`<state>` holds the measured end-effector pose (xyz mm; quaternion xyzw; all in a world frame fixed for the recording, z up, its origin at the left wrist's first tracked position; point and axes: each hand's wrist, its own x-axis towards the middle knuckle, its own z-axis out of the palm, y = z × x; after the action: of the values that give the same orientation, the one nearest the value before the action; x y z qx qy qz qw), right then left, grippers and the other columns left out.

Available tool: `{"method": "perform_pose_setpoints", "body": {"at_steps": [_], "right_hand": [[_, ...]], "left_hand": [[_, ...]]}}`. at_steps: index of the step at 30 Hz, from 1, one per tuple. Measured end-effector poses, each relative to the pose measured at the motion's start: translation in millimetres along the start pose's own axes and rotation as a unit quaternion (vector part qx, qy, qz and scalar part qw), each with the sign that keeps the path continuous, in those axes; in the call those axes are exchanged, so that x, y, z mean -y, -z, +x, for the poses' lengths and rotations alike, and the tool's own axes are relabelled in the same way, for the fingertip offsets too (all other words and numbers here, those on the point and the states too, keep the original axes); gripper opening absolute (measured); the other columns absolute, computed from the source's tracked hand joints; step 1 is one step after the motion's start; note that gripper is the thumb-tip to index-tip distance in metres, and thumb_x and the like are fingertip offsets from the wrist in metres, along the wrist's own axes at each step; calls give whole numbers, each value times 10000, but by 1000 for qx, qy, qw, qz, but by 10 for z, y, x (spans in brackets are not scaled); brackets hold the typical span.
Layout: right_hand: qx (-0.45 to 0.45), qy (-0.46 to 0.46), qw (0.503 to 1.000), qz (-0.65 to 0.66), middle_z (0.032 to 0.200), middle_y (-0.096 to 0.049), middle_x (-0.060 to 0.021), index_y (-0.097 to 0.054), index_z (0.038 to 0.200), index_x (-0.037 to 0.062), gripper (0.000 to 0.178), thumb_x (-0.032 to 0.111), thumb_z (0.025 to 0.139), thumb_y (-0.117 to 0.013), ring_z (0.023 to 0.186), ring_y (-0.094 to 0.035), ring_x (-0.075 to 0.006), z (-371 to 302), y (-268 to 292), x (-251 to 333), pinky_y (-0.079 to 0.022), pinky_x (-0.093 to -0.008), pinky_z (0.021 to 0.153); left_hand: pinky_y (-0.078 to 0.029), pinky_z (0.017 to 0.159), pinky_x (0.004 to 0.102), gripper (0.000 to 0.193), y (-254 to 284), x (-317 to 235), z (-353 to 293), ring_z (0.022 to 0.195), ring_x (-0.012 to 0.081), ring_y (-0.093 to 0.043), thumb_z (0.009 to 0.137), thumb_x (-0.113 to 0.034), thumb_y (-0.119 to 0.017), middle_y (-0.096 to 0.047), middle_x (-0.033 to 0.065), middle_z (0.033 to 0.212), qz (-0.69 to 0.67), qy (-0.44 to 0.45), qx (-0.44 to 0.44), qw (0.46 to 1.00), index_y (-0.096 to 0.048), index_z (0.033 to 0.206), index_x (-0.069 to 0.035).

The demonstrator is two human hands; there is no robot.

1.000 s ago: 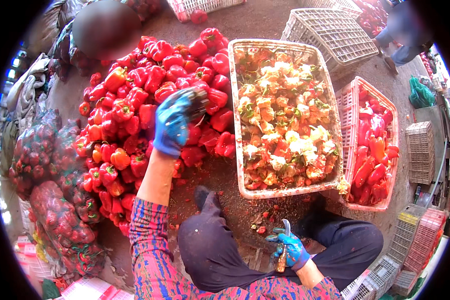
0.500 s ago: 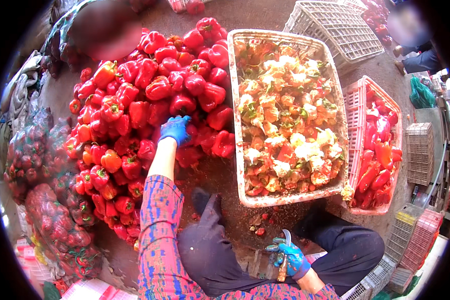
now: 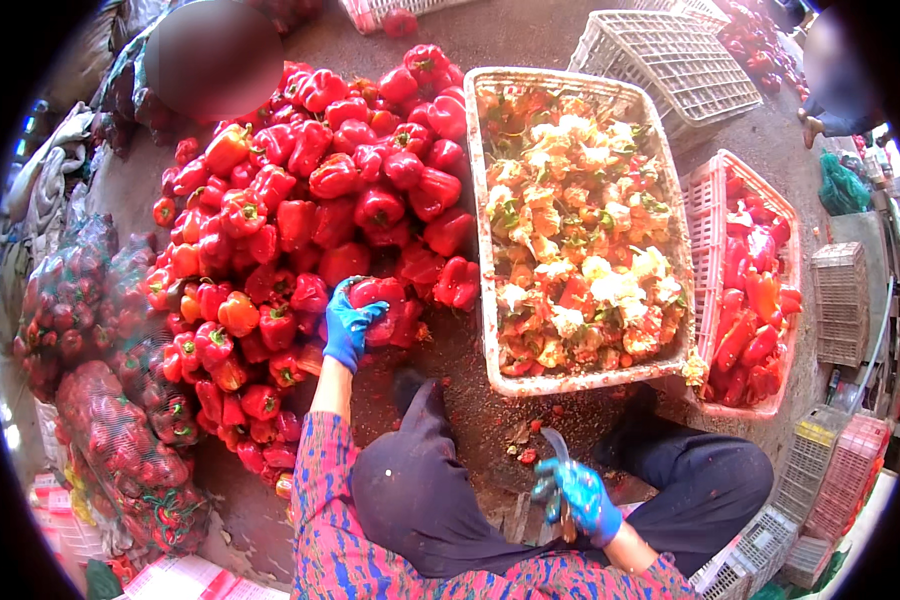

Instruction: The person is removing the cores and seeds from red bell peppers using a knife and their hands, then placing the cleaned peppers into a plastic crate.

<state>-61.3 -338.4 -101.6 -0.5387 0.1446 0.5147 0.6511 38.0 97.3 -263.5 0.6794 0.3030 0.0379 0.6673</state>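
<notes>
My left hand (image 3: 353, 325), in a blue glove, is closed on a red bell pepper (image 3: 382, 294) at the near edge of a large pile of red bell peppers (image 3: 300, 225). Part of that pepper is covered by my fingers. Low on the right, my right hand (image 3: 585, 500), in a blue glove too, grips a small knife (image 3: 556, 444) with its curved blade pointing up and away from me. The knife's handle is mostly hidden in my palm.
Beyond the knife stands a big pale crate (image 3: 490, 300) of pepper cores and trimmings. Cut red peppers fill a pink crate (image 3: 703, 215) to its right. Net bags of peppers (image 3: 120, 440) lie at left. A pale crate (image 3: 670, 65) rests behind; floor scraps (image 3: 523, 440) lie between my legs.
My left hand has drawn back toward me from deeper in the pile and now has a red bell pepper in it. My right hand has risen slightly with the knife.
</notes>
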Motion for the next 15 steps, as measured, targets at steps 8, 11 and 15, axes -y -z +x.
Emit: {"method": "perform_pose_setpoints", "body": {"at_steps": [8, 11, 15], "right_hand": [[36, 215, 976, 25, 809, -627, -54, -557, 1167, 38, 305, 285, 994, -512, 542, -580, -121, 578, -861, 1335, -472, -242, 500], [22, 246, 969, 3, 752, -629, -63, -583, 1086, 34, 279, 279, 997, -484, 531, -579, -136, 409, -1070, 1622, -468, -262, 479], [14, 324, 945, -46, 737, -620, -32, -597, 964, 45, 225, 250, 981, -507, 565, -572, -112, 336, -993, 1572, -471, -270, 502]], "left_hand": [[-457, 991, 317, 585, -404, -1758, -990, 1125, 171, -558, 749, -44, -790, -589, 68, 1222, -73, -168, 150, 971, -530, 1273, -28], [-442, 1008, 316, 541, -588, -2141, -1233, 1156, 170, -546, 802, -67, -760, -582, 70, 1240, -62, -210, 185, 958, -528, 1288, -22], [-420, 1021, 306, 453, -895, -2379, -1530, 1152, 159, -539, 835, -79, -740, -588, 70, 1223, -27, -262, 190, 946, -558, 1245, -13]]}}
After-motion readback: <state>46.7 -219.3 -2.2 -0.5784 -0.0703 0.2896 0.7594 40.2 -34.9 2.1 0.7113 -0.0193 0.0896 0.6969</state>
